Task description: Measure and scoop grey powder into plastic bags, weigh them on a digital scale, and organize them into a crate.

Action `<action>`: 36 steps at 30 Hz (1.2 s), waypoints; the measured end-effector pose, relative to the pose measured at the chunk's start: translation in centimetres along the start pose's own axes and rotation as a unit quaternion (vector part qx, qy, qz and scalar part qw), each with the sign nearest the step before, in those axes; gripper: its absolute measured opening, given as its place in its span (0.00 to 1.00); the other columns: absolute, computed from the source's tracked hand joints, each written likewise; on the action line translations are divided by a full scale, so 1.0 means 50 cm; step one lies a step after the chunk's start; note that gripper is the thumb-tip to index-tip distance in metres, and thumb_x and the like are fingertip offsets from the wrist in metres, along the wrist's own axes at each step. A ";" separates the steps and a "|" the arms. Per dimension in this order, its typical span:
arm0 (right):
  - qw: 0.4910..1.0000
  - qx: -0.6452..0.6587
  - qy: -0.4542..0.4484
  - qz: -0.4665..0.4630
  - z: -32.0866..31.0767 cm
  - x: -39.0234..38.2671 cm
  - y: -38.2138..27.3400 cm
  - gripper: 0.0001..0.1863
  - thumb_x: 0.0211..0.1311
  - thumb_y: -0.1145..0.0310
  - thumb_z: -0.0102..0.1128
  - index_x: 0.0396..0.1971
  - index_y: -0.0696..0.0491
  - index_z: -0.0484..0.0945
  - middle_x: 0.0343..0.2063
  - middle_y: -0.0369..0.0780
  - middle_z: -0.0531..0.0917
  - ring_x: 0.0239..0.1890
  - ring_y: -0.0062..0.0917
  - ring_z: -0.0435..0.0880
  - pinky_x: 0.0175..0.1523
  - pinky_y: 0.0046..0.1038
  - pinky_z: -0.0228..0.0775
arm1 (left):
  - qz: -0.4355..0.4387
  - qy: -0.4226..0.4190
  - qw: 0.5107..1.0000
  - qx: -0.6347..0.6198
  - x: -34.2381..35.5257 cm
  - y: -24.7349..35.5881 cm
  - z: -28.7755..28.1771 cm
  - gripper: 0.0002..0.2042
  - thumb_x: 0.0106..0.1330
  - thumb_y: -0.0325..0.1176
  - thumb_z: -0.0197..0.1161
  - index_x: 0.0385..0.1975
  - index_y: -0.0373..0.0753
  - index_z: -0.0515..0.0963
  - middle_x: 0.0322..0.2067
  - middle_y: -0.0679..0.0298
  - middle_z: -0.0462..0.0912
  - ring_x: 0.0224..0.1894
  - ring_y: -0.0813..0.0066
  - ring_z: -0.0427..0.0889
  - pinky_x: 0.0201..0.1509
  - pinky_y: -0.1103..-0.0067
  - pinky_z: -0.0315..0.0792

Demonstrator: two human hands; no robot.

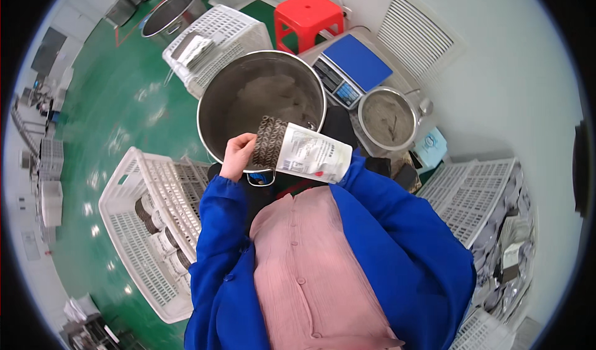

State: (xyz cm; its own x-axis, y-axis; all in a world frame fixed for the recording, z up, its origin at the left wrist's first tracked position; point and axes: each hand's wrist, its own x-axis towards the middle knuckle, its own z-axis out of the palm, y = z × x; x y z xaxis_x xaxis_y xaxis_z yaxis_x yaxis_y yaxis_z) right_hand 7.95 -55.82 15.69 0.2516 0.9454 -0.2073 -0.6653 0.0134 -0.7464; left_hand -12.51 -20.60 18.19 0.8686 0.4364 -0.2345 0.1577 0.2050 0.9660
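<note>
A white pouch [315, 154] with a dark brown patterned end lies tilted in front of me, over the near rim of a large steel pot [214, 89]. My left hand [238, 156] is closed at the patterned end, fingers pinching its edge. My right sleeve runs up to the pouch's white end; the hand itself is hidden behind the pouch. Grey-brown powder [273, 98] covers the pot's bottom. To the right of the pot stands a smaller steel bowl [389, 119] of similar powder, beside a scale with a blue plate [357, 63].
At left, a white crate [115, 191] holds several similar pouches. Another white crate [239, 33] with a pale stack on it stands beyond the pot, near a red stool [308, 13]. More crates [462, 195] and a pile of pouches [512, 238] lie at right by the wall.
</note>
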 end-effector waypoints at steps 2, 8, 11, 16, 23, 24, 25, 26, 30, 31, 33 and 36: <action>1.000 0.005 -0.026 0.000 0.010 -0.012 -0.004 0.24 0.70 0.69 0.52 0.63 0.61 0.70 0.61 0.45 0.77 0.62 0.32 0.75 0.66 0.34 0.65 | 0.001 -0.002 1.000 -0.003 0.008 -0.007 -0.001 0.09 0.72 0.29 0.59 0.39 0.30 0.83 0.33 0.68 0.85 0.35 0.87 0.80 0.42 0.86 0.73; 0.992 0.019 -0.127 0.017 0.072 0.183 -0.065 0.24 0.70 0.69 0.52 0.63 0.61 0.70 0.61 0.45 0.76 0.63 0.32 0.74 0.67 0.34 0.65 | 0.081 0.039 0.989 -0.119 0.049 -0.035 -0.012 0.08 0.74 0.28 0.57 0.40 0.32 0.82 0.35 0.67 0.86 0.37 0.84 0.82 0.44 0.84 0.75; 0.971 -0.047 -0.227 0.064 0.079 0.172 -0.143 0.27 0.67 0.71 0.56 0.65 0.61 0.68 0.62 0.45 0.75 0.65 0.31 0.72 0.70 0.33 0.61 | 0.092 0.100 0.971 -0.195 0.064 -0.032 -0.033 0.08 0.74 0.28 0.56 0.44 0.32 0.80 0.39 0.64 0.86 0.39 0.79 0.85 0.47 0.81 0.77; 0.851 -0.509 0.084 -0.100 0.124 0.242 -0.160 0.14 0.64 0.65 0.59 0.43 0.60 0.83 0.41 0.49 0.87 0.39 0.35 0.87 0.47 0.32 0.76 | 0.049 0.176 0.972 -0.146 0.100 -0.063 -0.066 0.10 0.74 0.30 0.57 0.48 0.32 0.80 0.43 0.67 0.84 0.38 0.82 0.81 0.44 0.82 0.76; 0.393 -0.875 0.023 -0.280 0.146 0.390 -0.095 0.04 0.47 0.66 0.62 0.23 0.45 0.85 0.34 0.33 0.79 0.48 0.28 0.75 0.54 0.34 0.64 | 0.349 0.130 0.820 0.436 0.073 0.090 0.052 0.17 0.59 0.27 0.68 0.49 0.37 0.78 0.55 0.55 0.77 0.35 0.66 0.85 0.38 0.74 0.79; 0.395 -0.876 -0.007 -0.279 0.143 0.409 -0.070 0.04 0.47 0.66 0.62 0.23 0.45 0.85 0.34 0.33 0.79 0.49 0.27 0.75 0.56 0.34 0.64 | 0.364 0.050 0.792 0.489 0.077 0.083 0.050 0.19 0.56 0.27 0.69 0.50 0.37 0.79 0.55 0.55 0.77 0.39 0.62 0.85 0.41 0.73 0.80; 0.396 -0.875 -0.038 -0.277 0.148 0.421 -0.050 0.04 0.48 0.66 0.62 0.23 0.44 0.85 0.34 0.33 0.79 0.50 0.27 0.75 0.58 0.35 0.63 | 0.373 -0.030 0.756 0.537 0.079 0.071 0.046 0.21 0.53 0.27 0.71 0.50 0.37 0.79 0.55 0.54 0.78 0.43 0.58 0.85 0.43 0.71 0.81; 0.387 -0.888 -0.069 -0.239 0.148 0.432 -0.036 0.05 0.47 0.66 0.63 0.24 0.45 0.87 0.37 0.33 0.81 0.53 0.27 0.74 0.61 0.38 0.62 | 0.376 -0.059 0.745 0.548 0.083 0.061 0.047 0.20 0.53 0.30 0.70 0.47 0.36 0.79 0.50 0.57 0.81 0.41 0.58 0.85 0.42 0.70 0.80; 0.490 -0.826 -0.120 -0.251 0.121 0.467 -0.010 0.08 0.47 0.69 0.64 0.28 0.51 0.87 0.49 0.38 0.82 0.60 0.30 0.73 0.64 0.40 0.62 | 0.211 -0.138 0.734 0.631 0.115 0.001 -0.006 0.10 0.55 0.33 0.67 0.33 0.35 0.80 0.43 0.58 0.81 0.35 0.59 0.84 0.38 0.67 0.78; 0.491 -0.826 -0.123 -0.246 0.113 0.474 -0.003 0.08 0.47 0.69 0.64 0.28 0.51 0.87 0.49 0.38 0.82 0.60 0.30 0.73 0.64 0.40 0.62 | 0.208 -0.138 0.737 0.628 0.122 -0.011 -0.014 0.10 0.55 0.33 0.67 0.33 0.35 0.80 0.43 0.58 0.81 0.35 0.59 0.84 0.38 0.67 0.78; 0.520 -0.802 -0.155 -0.252 0.094 0.491 0.009 0.07 0.48 0.68 0.64 0.28 0.52 0.86 0.48 0.37 0.82 0.60 0.30 0.74 0.62 0.40 0.63 | 0.256 -0.156 0.762 0.574 0.142 -0.036 -0.028 0.07 0.55 0.32 0.66 0.28 0.36 0.80 0.42 0.58 0.81 0.36 0.58 0.84 0.38 0.66 0.78; 0.547 -0.788 -0.175 -0.222 0.078 0.523 0.018 0.06 0.49 0.69 0.65 0.28 0.53 0.86 0.48 0.38 0.82 0.59 0.31 0.74 0.62 0.39 0.64 | 0.207 -0.175 0.769 0.579 0.179 -0.081 -0.048 0.05 0.55 0.31 0.64 0.26 0.37 0.80 0.38 0.57 0.83 0.34 0.57 0.84 0.38 0.65 0.78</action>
State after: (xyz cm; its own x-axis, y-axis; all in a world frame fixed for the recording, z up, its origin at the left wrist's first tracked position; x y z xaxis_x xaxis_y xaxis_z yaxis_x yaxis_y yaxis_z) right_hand 11.22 -29.83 12.07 -0.1904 0.9710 0.1445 0.9082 0.2301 -0.3495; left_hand -6.49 -15.43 11.90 0.9983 -0.0493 -0.0318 -0.0299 -0.8937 0.4476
